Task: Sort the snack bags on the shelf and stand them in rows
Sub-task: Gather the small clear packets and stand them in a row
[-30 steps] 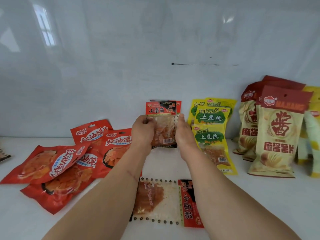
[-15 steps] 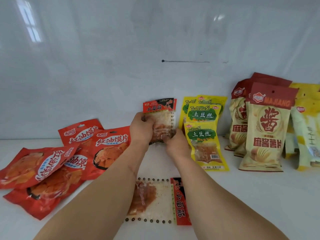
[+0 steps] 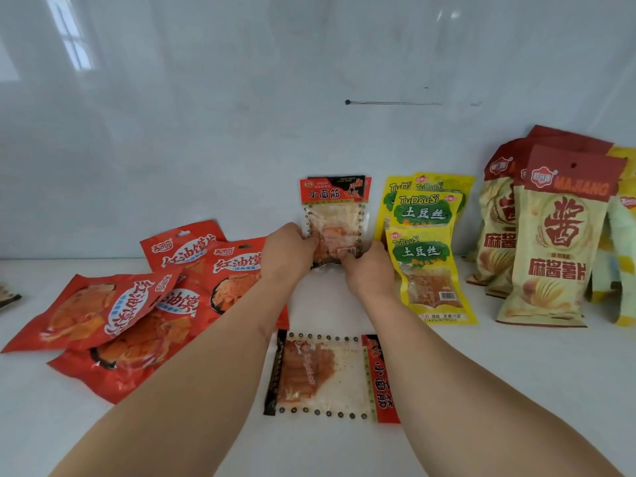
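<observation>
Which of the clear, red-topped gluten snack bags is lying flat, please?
The near gluten bag between the forearms lies flat, header rightward; the other gluten bag stands upright.

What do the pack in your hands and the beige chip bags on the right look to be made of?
Gluten pack, held by left hand and right hand: thin plastic film, clear window showing the food, glossy printed red header.
Beige chip bags: printed film, probably plastic; the paper look seems only print, given the soft sheen and pillowy puffing.
Shelf: smooth white, glossy; material unclear.
</observation>
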{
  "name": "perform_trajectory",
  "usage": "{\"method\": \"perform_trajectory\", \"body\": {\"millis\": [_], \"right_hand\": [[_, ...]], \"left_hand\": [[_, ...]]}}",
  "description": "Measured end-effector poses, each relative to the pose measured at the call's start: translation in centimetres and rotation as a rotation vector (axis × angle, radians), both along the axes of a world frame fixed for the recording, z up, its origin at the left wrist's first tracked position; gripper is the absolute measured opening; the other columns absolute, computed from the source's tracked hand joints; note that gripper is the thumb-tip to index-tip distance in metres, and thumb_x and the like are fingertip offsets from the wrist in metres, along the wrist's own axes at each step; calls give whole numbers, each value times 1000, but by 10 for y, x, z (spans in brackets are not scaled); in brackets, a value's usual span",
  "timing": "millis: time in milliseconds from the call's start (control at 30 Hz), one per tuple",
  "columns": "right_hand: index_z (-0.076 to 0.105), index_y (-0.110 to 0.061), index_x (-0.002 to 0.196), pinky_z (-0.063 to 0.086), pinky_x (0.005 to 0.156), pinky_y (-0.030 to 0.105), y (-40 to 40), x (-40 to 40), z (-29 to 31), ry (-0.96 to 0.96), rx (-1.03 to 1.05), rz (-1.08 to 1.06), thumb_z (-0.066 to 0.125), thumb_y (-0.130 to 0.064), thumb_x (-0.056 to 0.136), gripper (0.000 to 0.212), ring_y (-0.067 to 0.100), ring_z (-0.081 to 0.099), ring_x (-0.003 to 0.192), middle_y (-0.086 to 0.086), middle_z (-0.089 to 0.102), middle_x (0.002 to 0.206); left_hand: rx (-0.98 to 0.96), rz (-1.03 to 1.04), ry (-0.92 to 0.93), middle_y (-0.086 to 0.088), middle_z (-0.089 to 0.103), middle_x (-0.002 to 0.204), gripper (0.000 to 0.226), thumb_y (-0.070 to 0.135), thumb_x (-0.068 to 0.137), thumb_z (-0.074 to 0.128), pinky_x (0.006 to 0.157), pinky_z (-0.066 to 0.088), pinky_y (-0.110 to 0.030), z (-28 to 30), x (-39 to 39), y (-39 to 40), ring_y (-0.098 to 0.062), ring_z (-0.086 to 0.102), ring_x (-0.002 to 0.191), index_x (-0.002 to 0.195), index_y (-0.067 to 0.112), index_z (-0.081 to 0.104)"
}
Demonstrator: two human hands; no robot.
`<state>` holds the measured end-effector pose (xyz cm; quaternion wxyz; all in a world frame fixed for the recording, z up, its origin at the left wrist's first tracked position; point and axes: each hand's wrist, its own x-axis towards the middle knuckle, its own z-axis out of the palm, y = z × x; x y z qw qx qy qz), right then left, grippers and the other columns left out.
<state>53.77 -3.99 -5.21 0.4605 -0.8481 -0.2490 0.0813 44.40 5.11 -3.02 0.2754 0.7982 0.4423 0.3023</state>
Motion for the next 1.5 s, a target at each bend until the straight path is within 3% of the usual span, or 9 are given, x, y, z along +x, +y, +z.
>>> {"method": "perform_trajectory", "body": {"millis": [200, 267, 433, 633, 967, 1033, 1167, 1300, 1500], "right_hand": [[42, 2, 137, 42, 100, 39, -11, -19, -2, -46, 1, -26, 66, -38, 92, 65, 34, 47, 129, 18, 51, 137], [38, 1, 142, 41, 99, 38, -17, -26, 0, -43, -1, -19, 65, -39, 93, 69, 33, 44, 131, 18, 47, 142], [44, -6, 140, 32, 83, 29, -39, -47, 6, -143, -3, 28, 61, -37, 95, 58, 30, 45, 128, 13, 48, 141], [48, -15, 140, 42, 99, 37, -76, -76, 6, -208, -91, 177, 54, -37, 99, 48, 29, 49, 128, 9, 45, 144], [55, -16, 132, 41, 89, 31, -81, -145, 19, -182, -53, 348, 48, -36, 102, 37, 24, 54, 121, 6, 55, 135], [58, -17, 126, 42, 87, 31, -74, -163, 24, -190, -47, 377, 47, -34, 101, 32, 25, 56, 115, 6, 59, 130], [66, -9, 114, 44, 84, 32, -54, -202, 37, -182, 39, 455, 48, -25, 101, 27, 26, 61, 111, 6, 66, 120], [60, -12, 126, 40, 87, 28, -17, -240, 43, -217, 37, 509, 51, -29, 101, 31, 25, 58, 118, 5, 63, 128], [60, -13, 127, 42, 95, 30, 53, -302, 37, -203, 48, 507, 50, -28, 100, 32, 23, 57, 119, 4, 63, 129]], "left_hand": [[8, -1, -6, 0, 46, 60, 31, 25, 93, 60, 46, 25, -29, -2, -13, -6, -19, 45, 55, 68, 10, 48], [-2, -2, -12, -3, 54, 70, 23, 24, 92, 61, 48, 27, -28, -2, -21, -11, -22, 51, 66, 78, 7, 56], [-14, -12, -57, -7, 65, 86, 20, 24, 92, 60, 51, 32, -26, -2, -49, -26, -25, 57, 79, 95, 5, 63], [30, 32, -37, -3, 70, 90, 20, 30, 94, 55, 74, 54, -37, 0, -89, -60, -26, 65, 84, 105, 16, 65], [25, 138, -30, 2, 69, 87, 15, 29, 96, 54, 63, 48, -31, 10, -172, -96, -20, 63, 77, 99, 18, 64], [23, 166, -50, 0, 70, 84, 16, 29, 95, 54, 60, 47, -32, 14, -188, -91, -21, 64, 75, 95, 17, 65], [21, 248, -86, 1, 71, 88, 18, 32, 94, 55, 74, 54, -34, 20, -221, -74, -22, 64, 82, 97, 18, 65], [-11, 348, -144, -1, 70, 96, 21, 32, 95, 56, 70, 41, -29, 20, -268, -33, -20, 58, 86, 103, 16, 67], [-90, 585, -216, -12, 60, 133, 48, 37, 93, 55, 100, 42, -41, 4, -357, 67, -34, 52, 124, 132, 10, 55]]}}
